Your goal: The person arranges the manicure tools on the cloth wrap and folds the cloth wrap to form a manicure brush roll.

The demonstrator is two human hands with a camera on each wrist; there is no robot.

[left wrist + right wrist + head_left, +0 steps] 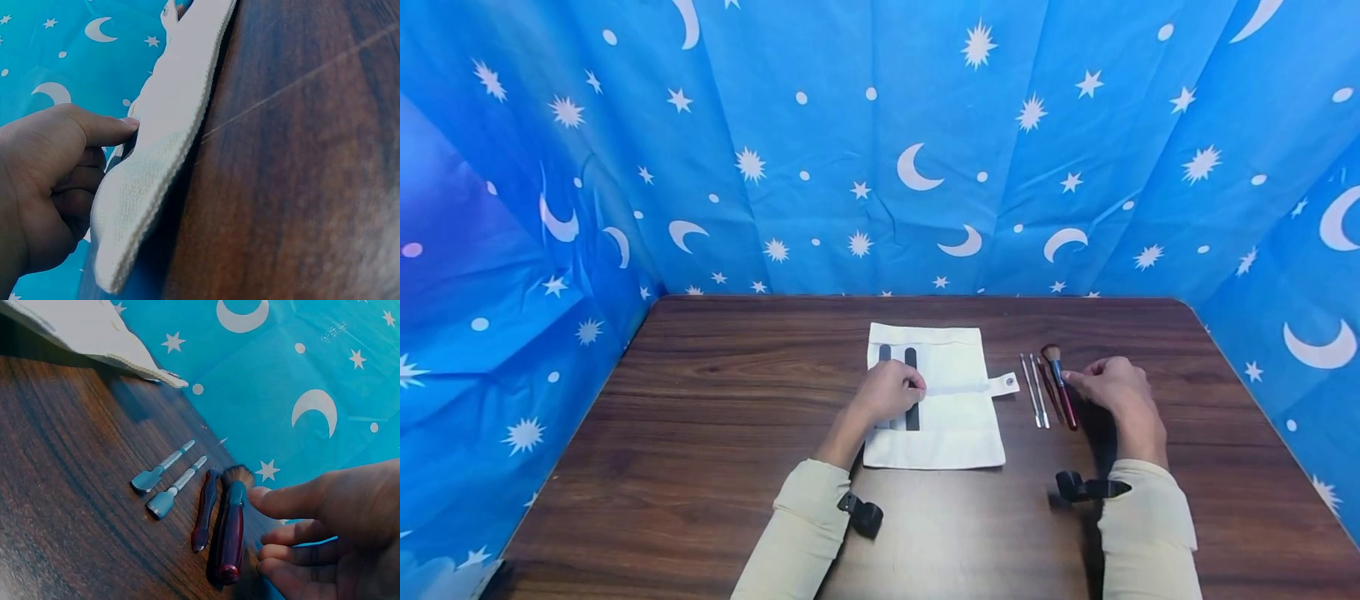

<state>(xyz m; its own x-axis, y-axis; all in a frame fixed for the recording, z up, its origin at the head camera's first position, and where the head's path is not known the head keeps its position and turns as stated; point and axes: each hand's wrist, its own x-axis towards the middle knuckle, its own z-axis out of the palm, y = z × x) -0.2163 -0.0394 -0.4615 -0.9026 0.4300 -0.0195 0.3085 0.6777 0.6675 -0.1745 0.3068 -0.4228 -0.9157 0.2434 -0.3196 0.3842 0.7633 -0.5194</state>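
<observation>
Fingertips of the right hand (1118, 392) lie loosely apart, just touching the red handle of the makeup brush (1060, 385), with nothing gripped; in the right wrist view the brush (230, 528) rests flat beside a slimmer dark red tool (204, 509) and two metal tools (167, 483), all in a row near the middle of the table (700, 433), right of the pouch. The left hand (889, 392) has its fingers curled and the thumb (106, 129) pressed on the white canvas roll-up pouch (936, 408), which lies open with two dark tools (912, 392) tucked in its slots. By the look of it the brush is light, rigid and glossy, so it may roll or slip; the mid-handle seems the best hold, away from the soft bristles. The pouch is limp cloth, better pinned down than lifted.
</observation>
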